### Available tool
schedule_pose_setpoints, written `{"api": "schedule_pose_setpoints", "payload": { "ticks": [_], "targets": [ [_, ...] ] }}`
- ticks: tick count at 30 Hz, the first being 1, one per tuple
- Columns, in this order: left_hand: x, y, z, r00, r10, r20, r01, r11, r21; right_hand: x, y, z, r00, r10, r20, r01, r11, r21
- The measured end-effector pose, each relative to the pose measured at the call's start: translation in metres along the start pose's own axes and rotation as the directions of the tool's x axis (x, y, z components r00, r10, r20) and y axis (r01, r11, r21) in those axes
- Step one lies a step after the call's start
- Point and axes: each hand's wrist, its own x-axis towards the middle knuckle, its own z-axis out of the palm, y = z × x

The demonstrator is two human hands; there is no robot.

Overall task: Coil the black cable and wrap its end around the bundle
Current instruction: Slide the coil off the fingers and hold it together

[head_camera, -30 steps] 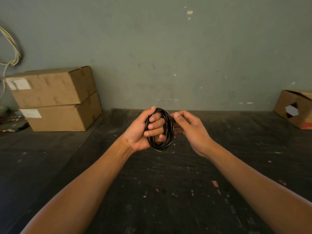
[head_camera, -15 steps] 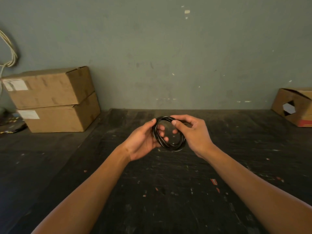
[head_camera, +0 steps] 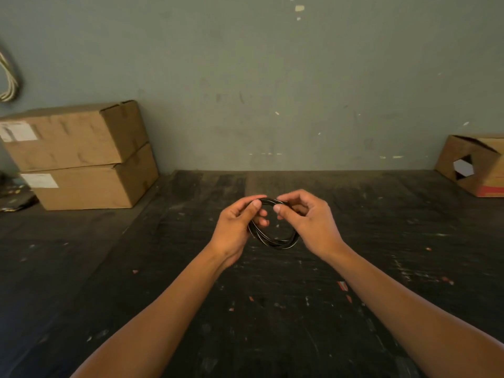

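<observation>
Holding: black cable (head_camera: 274,241), already looped into a small coil, up in the air over the dark table (head_camera: 191,309), centre of view.
Left hand (head_camera: 234,227): closed on the coil at its 9 o'clock side, thumb and forefinger pinching the top strands near 11 o'clock.
Right hand (head_camera: 311,225): closed on the coil at 3 o'clock, thumb and forefinger pinching the top near 1 o'clock, other fingers curled behind.
Coil pose: tilted, nearly flat-on to the camera, several turns stacked, lower arc at 6 o'clock hanging free between the hands.
Loose end: cannot tell where it is, probably hidden under the fingers at 12 o'clock.
Handling guess: light, thin, flexible but springy; turns will likely fan apart if a pinch is let go. Sheath looks glossy, may slip.
Grip advice: one hand clamps all turns together at a side, the other takes the free end close to the bundle.
Stage guess: coiling looks done, end-wrap not yet visible.
Surroundings: two stacked cardboard boxes (head_camera: 81,156) at 10 o'clock, another box (head_camera: 474,165) at 2 o'clock, well apart from the hands.
</observation>
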Motion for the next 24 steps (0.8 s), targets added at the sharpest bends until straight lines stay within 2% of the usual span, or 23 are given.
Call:
{"api": "schedule_pose_setpoints", "payload": {
  "ticks": [4,8,14,19,24],
  "targets": [
    [-0.006,-0.010,0.001,0.992,-0.125,0.009,0.126,0.989,-0.077,-0.007,0.011,-0.001,0.999,0.042,0.003,-0.042,0.997,-0.072],
    [-0.009,-0.011,-0.003,0.947,-0.297,0.125,0.299,0.954,0.009,-0.008,0.018,-0.008,0.999,0.050,0.008,-0.049,0.991,-0.124],
    [-0.018,-0.027,0.005,0.946,-0.293,0.138,0.240,0.920,0.310,-0.026,0.033,-0.010,0.984,0.063,0.164,-0.030,0.980,-0.197],
    [-0.033,-0.054,0.010,0.934,-0.342,0.105,0.296,0.904,0.307,-0.057,0.059,-0.009,0.974,0.179,0.140,-0.163,0.979,-0.120],
    [-0.055,-0.097,0.021,0.854,-0.499,0.148,0.448,0.849,0.280,-0.097,0.087,-0.022,0.937,0.307,0.168,-0.280,0.946,-0.166]
  ]
}}
